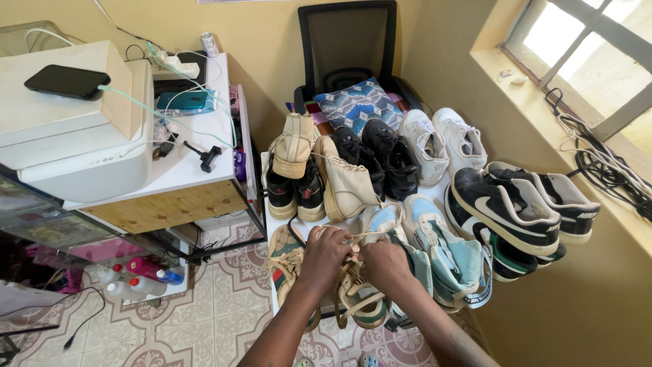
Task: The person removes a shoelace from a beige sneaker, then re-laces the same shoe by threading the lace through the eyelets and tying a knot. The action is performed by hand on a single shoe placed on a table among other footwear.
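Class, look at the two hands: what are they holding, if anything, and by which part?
Both the left hand and right hand pinch the laces of a cream sneaker, above its tongue.

Both forearms reach forward and converge, left hand (324, 257) and right hand (384, 265) side by side, fingers curled and pinching.

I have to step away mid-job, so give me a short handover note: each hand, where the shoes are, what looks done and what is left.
Left hand and right hand: both pinch the cream laces over a tan sneaker at the front of the white shelf.
Around it: light blue sneakers beside it, beige boots, black shoes, white sneakers, black-and-white sneakers.
Done: shoes lined up in rows.
Left: laces not yet visibly tied; the knot is hidden by the fingers.
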